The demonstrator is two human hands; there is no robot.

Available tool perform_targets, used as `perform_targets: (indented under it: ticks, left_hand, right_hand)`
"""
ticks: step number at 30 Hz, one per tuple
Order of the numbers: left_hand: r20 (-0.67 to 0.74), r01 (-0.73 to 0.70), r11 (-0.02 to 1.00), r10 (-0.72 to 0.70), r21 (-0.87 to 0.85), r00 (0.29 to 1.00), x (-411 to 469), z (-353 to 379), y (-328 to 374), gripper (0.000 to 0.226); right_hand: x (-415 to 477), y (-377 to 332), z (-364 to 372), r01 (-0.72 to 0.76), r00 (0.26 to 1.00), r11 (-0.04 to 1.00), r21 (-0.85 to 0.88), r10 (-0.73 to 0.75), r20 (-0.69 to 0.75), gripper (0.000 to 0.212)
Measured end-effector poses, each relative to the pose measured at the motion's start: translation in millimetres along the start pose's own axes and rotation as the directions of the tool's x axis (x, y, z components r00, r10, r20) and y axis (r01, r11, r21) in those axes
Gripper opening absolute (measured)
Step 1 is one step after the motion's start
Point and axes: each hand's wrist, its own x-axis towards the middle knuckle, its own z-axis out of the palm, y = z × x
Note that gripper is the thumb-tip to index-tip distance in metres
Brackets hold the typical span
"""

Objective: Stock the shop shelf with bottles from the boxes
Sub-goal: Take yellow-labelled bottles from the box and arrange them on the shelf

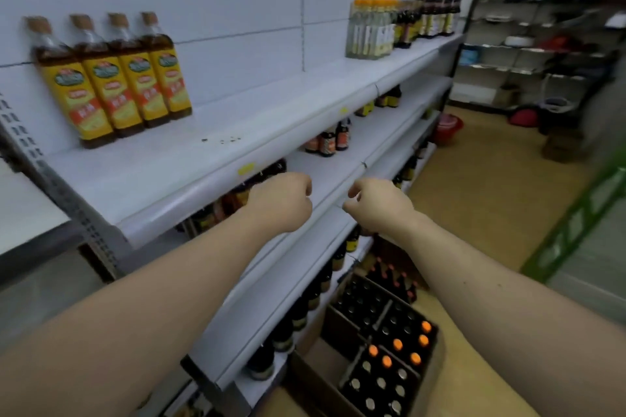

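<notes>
A white shop shelf runs from left to far right in several tiers. Yellow-labelled oil bottles stand at its top left; clear and dark bottles stand at the far end. Dark bottles sit on the lower tiers. Cardboard boxes of dark bottles with orange and silver caps lie on the floor at the shelf's foot. My left hand hovers with curled fingers at the second tier's edge, holding nothing. My right hand hangs beside it, fingers loosely curled, empty.
A tan floor aisle runs along the shelf. A red bucket stands further down the aisle. Wire racks with goods fill the back right. A green frame slants at the right edge.
</notes>
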Motion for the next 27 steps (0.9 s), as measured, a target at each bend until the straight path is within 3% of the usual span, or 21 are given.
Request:
perform_targets:
  ticks: [4, 18, 27]
  left_hand:
    - [0.105, -0.009, 1.0, 0.007, 0.01, 0.994, 19.9, 43.7, 45.2, 0.025]
    - [0.387, -0.033, 0.998, 0.049, -0.049, 0.921, 67.3, 225.3, 127.9, 0.021]
    - [0.654, -0.147, 0.978, 0.208, -0.147, 0.727, 53.3, 402.7, 122.3, 0.018]
  right_hand:
    - [2.2, 73.9, 0.9, -0.094, 0.995, 0.996, 0.011, 0.093, 0.029, 0.019]
    - [14.9, 273.6, 96.0, -0.396, 0.889, 0.918, 0.027, 0.376, 0.261, 0.045]
    - [-12.1, 335.3, 243.1, -0.586, 0.758, 0.809, 0.041, 0.53, 0.382, 0.036]
